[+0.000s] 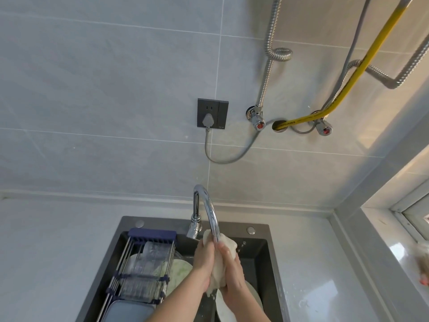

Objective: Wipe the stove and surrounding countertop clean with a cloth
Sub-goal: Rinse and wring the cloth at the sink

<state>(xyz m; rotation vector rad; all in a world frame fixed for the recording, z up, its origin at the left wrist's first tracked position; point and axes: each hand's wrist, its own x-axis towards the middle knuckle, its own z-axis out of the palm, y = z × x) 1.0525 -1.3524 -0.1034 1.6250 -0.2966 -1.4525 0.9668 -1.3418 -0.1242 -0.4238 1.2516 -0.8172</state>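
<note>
Cloth (219, 263) sits bunched between both my hands, over the dark sink (267, 259) and right under the spout of the chrome faucet (210, 212). My left hand (204, 259) wraps its fingers round the left side of the wad, and my right hand (232, 273) clamps round the lower right, so both are grasping the cloth. It looks soaked and limp, so I judge it soft, a bit heavy with water and likely to drip; best held by the thick middle of the bundle and squeezed from there, not by a loose corner. Below my wrists lies a pale plate (234, 305). To my left a wire drying rack (141, 270) spans the sink, with a clear container resting on it. Either side runs the pale tabletop (58, 252). No stove is in view, so the wiping is not yet begun. Farther off, a wall socket (212, 113) and a yellow hose (343, 89).
</note>
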